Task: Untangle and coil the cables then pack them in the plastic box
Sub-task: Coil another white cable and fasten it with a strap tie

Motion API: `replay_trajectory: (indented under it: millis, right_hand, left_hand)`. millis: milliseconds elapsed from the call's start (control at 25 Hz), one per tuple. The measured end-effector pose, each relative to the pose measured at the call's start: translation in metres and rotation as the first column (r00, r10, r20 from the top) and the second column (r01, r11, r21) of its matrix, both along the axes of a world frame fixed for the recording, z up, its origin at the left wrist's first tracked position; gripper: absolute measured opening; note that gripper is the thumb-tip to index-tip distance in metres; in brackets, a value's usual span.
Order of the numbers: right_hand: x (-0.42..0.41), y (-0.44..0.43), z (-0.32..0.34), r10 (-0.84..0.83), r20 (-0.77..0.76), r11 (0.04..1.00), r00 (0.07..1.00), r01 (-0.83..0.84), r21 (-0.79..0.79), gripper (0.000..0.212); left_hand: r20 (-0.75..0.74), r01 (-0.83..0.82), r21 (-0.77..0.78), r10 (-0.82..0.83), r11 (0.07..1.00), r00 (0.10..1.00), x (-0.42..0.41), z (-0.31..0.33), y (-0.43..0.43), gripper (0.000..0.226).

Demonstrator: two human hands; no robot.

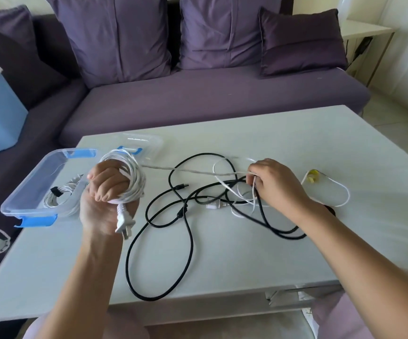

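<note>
Purple sofa [210,94] at the back, pale surface [247,253] before it, clear plastic box [14,199] with blue clips at its left edge, a tied white coil [56,195] inside and the lid [146,143] just behind. Mid-surface, long black cable [190,241] in loose loops, tangled with a thin white cable [225,182] pinched in the curled right hand [276,184]. Left hand [105,192] raised beside the box, fingers wrapped round a wound white cable [134,177], plug [123,222] dangling below; small yellow tie [312,176] at far right.
</note>
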State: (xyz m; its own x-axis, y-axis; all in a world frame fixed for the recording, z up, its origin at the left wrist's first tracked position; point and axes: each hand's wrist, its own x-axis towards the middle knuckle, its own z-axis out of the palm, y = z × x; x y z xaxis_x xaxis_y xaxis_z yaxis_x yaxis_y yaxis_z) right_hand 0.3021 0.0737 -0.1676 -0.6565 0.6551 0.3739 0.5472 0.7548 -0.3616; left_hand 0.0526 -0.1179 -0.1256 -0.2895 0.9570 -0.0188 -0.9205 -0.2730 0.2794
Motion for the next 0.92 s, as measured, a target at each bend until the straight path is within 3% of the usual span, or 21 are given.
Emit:
replay_trajectory:
  millis: [80, 200, 280, 360, 400, 440, 480, 520, 560, 600, 720, 760, 800, 840, 920]
  right_hand:
    - [-0.005, -0.004, -0.001, 0.061, -0.041, 0.998, 0.997, -0.061, -0.009, 0.035]
    - [-0.01, -0.015, 0.004, 0.149, -0.131, 0.987, 0.98, -0.156, -0.04, 0.046]
    - [-0.009, -0.02, 0.009, 0.173, -0.172, 0.972, 0.97, -0.197, -0.129, 0.046]
    - [-0.009, -0.025, 0.013, 0.21, -0.186, 0.946, 0.96, -0.248, -0.21, 0.048]
    - [-0.009, -0.028, 0.014, 0.226, -0.183, 0.934, 0.957, -0.266, -0.239, 0.048]
    - [-0.01, -0.031, 0.015, 0.237, -0.178, 0.923, 0.955, -0.279, -0.265, 0.047]
    - [-0.01, -0.033, 0.016, 0.248, -0.175, 0.912, 0.953, -0.291, -0.291, 0.045]
    - [-0.009, -0.034, 0.018, 0.261, -0.179, 0.897, 0.948, -0.307, -0.317, 0.043]
    - [-0.007, -0.035, 0.021, 0.278, -0.192, 0.882, 0.941, -0.33, -0.337, 0.043]
    - [-0.005, -0.036, 0.025, 0.29, -0.217, 0.869, 0.932, -0.351, -0.349, 0.043]
    - [0.01, -0.025, 0.044, 0.218, -0.369, 0.864, 0.903, -0.354, -0.357, 0.047]
    - [0.018, -0.019, 0.051, 0.158, -0.437, 0.877, 0.885, -0.329, -0.349, 0.046]
    - [0.025, -0.011, 0.056, 0.089, -0.506, 0.894, 0.858, -0.293, -0.338, 0.042]
    - [0.034, -0.003, 0.06, 0.015, -0.57, 0.907, 0.822, -0.251, -0.337, 0.038]
    - [0.046, 0.013, 0.061, -0.135, -0.666, 0.893, 0.733, -0.201, -0.403, 0.038]
  left_hand:
    - [0.015, -0.077, -0.04, 0.078, 0.996, 0.997, -0.006, -0.003, 0.001, 0.023]
    - [0.108, -0.253, -0.02, 0.254, 0.967, 0.961, -0.018, -0.009, 0.007, 0.038]
    - [-0.012, -0.42, -0.093, 0.421, 0.903, 0.907, -0.02, -0.005, 0.01, 0.041]
    - [-0.331, -0.577, -0.216, 0.497, 0.788, 0.802, -0.012, 0.003, 0.014, 0.04]
    - [-0.536, -0.666, -0.267, 0.467, 0.696, 0.703, -0.008, 0.004, 0.016, 0.039]
    - [-0.759, -0.768, -0.276, 0.359, 0.578, 0.543, -0.003, 0.004, 0.018, 0.04]
    - [-0.932, -0.868, -0.216, 0.169, 0.447, 0.319, 0.004, 0.001, 0.019, 0.041]
    - [-0.996, -0.924, -0.093, -0.05, 0.372, 0.08, 0.008, -0.003, 0.02, 0.043]
    - [-0.967, -0.933, 0.013, -0.234, 0.36, -0.104, 0.012, -0.009, 0.021, 0.044]
    - [-0.91, -0.917, 0.074, -0.349, 0.391, -0.223, 0.014, -0.013, 0.02, 0.045]
    - [-0.685, -0.775, 0.21, -0.477, 0.596, -0.551, 0.01, -0.026, 0.018, 0.053]
    - [-0.616, -0.737, 0.177, -0.51, 0.653, -0.6, 0.009, -0.03, 0.019, 0.057]
    - [-0.587, -0.722, 0.064, -0.559, 0.689, -0.586, 0.009, -0.032, 0.02, 0.059]
    - [-0.591, -0.705, -0.137, -0.628, 0.696, -0.506, 0.015, -0.028, 0.02, 0.058]
    - [-0.589, -0.509, -0.581, -0.76, 0.635, -0.275, 0.029, -0.019, 0.015, 0.057]
